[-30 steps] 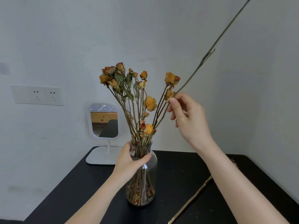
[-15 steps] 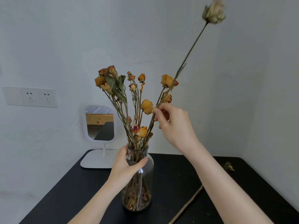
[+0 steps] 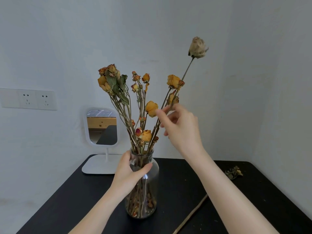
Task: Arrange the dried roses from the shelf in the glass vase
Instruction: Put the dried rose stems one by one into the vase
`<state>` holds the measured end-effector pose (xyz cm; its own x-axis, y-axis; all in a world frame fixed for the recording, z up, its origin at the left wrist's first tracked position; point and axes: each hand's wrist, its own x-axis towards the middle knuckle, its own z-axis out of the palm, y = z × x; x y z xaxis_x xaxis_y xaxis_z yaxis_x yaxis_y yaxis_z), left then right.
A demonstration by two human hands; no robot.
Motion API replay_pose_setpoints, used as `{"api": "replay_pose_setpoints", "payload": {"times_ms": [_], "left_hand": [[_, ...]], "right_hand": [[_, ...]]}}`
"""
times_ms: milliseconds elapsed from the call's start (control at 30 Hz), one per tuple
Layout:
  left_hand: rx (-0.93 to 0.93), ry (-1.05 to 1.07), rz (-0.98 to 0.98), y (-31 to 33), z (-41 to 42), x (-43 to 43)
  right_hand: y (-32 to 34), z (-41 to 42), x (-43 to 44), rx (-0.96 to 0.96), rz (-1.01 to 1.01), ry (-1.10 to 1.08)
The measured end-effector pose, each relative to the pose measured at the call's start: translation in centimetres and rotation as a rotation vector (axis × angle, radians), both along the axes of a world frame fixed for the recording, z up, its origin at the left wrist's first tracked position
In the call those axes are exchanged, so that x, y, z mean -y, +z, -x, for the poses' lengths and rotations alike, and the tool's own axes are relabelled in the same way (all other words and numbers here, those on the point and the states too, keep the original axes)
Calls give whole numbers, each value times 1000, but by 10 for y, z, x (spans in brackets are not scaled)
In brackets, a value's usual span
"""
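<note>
our left hand (image 3: pixel 130 174) wraps fingers and thumb round the neck of the clear, round-shouldered glass vase (image 3: pixel 156 176), which stands upright on the black table (image 3: pixel 76 191). a bunch of dried yellow-orange roses (image 3: pixel 151 108) stands in the vase, its stems fanning out above the mouth. a long-stemmed, pale beige dried rose (image 3: pixel 197 48) leans up and to the right of the vase, its head well above the others and its stem running down among the bunch toward the vase mouth.

our right hand (image 3: pixel 182 130) is above and just right of the vase, fingers loosely spread, fingertips (image 3: pixel 158 113) at that long stem. we cannot tell whether they pinch it or only touch it.

behind and left of the vase stands a white-framed table mirror (image 3: pixel 101 127), and further left a white double wall socket (image 3: pixel 33 99). right of the vase a bare brown stem (image 3: pixel 192 215) lies on the table. beyond it, well apart from the vase, lies a small dried sprig (image 3: pixel 233 173).
</note>
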<state>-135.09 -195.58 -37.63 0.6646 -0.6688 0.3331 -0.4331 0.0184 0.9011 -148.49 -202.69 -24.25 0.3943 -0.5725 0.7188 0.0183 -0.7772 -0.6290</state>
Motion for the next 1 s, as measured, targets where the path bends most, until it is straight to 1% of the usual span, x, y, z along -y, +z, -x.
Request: {"api": "replay_pose_setpoints", "payload": {"times_ms": [100,167,333,433,567,633,667,800,933,1000], "left_hand": [[-3,3,1,0,1,0],[0,-2,9,1,1,-1],[-7,-19,27,2,2,-2],[-15,-23,35,2,3,-3],[-9,-20,35,3,3,-4],[-9,-20,27,3,3,-4],[-11,-21,20,3,3,-4],[-9,-29,-4,4,3,-4],[-1,-53,-27,6,1,-4],[1,-61,-51,8,-2,-5]], "right_hand": [[8,5,-1,149,-20,12],[7,6,0,152,-10,17],[-8,2,7,-32,-54,58],[-19,1,9,-92,-97,94],[-18,2,11,-222,-53,111],[-12,2,11,-242,-30,103],[-10,1,11,-218,-21,98],[-7,0,8,-18,-35,94],[-6,-2,5,-2,-24,60],[-6,0,4,9,-19,77]]}}
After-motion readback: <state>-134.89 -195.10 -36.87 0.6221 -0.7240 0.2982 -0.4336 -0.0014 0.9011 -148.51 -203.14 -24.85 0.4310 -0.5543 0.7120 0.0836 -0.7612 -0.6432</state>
